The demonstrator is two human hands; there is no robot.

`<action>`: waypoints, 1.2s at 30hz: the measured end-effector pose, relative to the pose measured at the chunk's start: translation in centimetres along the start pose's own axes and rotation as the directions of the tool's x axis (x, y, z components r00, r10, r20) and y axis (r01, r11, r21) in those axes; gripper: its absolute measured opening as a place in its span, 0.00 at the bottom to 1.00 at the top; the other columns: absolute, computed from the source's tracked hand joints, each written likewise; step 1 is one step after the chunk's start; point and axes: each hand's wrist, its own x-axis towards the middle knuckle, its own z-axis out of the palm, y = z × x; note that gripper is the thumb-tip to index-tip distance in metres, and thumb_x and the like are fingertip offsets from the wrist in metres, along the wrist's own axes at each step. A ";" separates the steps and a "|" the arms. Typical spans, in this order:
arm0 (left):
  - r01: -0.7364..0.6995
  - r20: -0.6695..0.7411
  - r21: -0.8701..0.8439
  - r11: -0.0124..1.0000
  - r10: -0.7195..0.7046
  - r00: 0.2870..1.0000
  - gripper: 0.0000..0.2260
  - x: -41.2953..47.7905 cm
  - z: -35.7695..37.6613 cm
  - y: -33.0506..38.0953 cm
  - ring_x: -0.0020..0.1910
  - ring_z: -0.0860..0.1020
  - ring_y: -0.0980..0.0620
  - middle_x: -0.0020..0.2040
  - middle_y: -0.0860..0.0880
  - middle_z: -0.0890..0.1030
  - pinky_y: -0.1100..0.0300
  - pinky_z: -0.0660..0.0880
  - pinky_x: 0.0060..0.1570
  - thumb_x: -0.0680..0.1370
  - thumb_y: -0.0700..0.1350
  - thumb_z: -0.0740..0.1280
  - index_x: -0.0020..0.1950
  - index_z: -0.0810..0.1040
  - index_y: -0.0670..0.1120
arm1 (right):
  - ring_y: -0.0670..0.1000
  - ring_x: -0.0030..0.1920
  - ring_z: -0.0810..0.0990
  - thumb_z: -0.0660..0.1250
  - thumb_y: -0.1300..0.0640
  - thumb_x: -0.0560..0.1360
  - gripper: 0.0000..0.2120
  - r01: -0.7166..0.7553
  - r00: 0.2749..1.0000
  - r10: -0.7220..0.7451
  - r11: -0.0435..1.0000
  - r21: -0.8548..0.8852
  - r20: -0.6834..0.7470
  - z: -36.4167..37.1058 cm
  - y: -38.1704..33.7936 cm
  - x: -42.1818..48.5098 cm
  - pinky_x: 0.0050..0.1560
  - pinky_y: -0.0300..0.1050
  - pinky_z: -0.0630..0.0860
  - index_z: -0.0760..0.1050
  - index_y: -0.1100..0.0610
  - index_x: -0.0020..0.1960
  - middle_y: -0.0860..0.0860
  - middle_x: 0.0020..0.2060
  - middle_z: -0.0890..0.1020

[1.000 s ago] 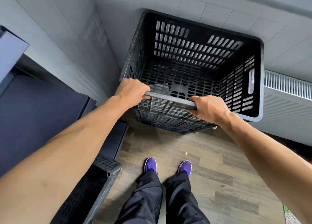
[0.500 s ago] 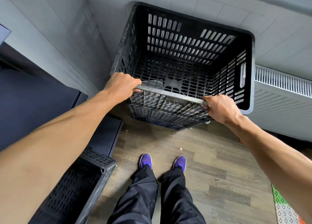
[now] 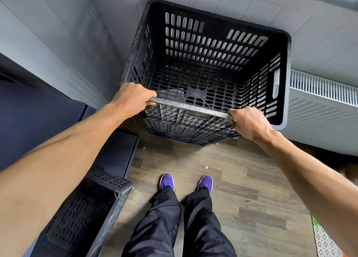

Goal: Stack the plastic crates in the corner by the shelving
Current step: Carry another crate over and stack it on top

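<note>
Head view is looking steeply down on a black plastic crate (image 3: pixel 203 43) sitting in the upper middle of the frame, tucked into the corner where two pale grey panelled walls are meeting. Its walls and base are perforated with rows of rounded slots. Its thick rim is showing rounded corners and grey scuffing, and a long handle slot is opening in its right wall.

The left hand (image 3: pixel 133 99) is gripping the near rim at its left end and the right hand (image 3: pixel 249 123) is gripping the same rim towards its right end. The fingers (image 3: pixel 232 113) of both are clenching over the rim's edge. A darker slatted band is showing below the near wall, though I cannot tell whether it is another crate.

The far rim is lying close against the back wall. A white ribbed radiator (image 3: pixel 325 94) is running off to the right, just beside the crate. Dark blue, flat-faced shelving (image 3: pixel 38 121) is filling the left of the frame. At its foot a second slotted black crate (image 3: pixel 100 204) is lying in the lower left, partly hidden under the left forearm.

Wood-grain plank floor (image 3: pixel 242 179) is lying open across the lower middle, where two purple shoes (image 3: pixel 166 181) are standing.
</note>
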 end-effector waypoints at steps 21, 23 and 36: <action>0.068 -0.017 0.012 0.998 -0.067 0.998 0.09 0.6 0.6 0.7 0.35 0.81 0.43 0.33 0.47 0.82 0.57 0.70 0.32 0.77 0.53 0.68 0.52 0.82 0.50 | 0.60 0.38 0.81 0.65 0.62 0.76 0.05 -0.019 0.999 0.020 1.000 0.001 -0.043 -0.2 0.8 0.2 0.37 0.46 0.70 0.76 0.58 0.51 0.56 0.34 0.81; 0.069 -0.002 0.025 0.997 -0.069 0.998 0.08 0.8 0.2 0.5 0.32 0.78 0.45 0.29 0.48 0.79 0.59 0.65 0.31 0.78 0.53 0.67 0.50 0.82 0.49 | 0.60 0.37 0.81 0.65 0.62 0.76 0.04 -0.031 0.999 0.031 0.999 0.010 -0.039 -0.2 0.6 -0.1 0.38 0.48 0.72 0.76 0.59 0.51 0.56 0.33 0.80; -0.002 -0.032 0.015 1.000 0.003 0.999 0.12 0.4 0.4 -0.4 0.24 0.68 0.48 0.23 0.52 0.68 0.62 0.58 0.27 0.77 0.53 0.69 0.38 0.77 0.48 | 0.59 0.39 0.83 0.69 0.62 0.74 0.12 -0.033 0.997 0.034 0.999 0.016 -0.073 0.8 0.4 -0.1 0.37 0.46 0.73 0.78 0.57 0.57 0.57 0.36 0.83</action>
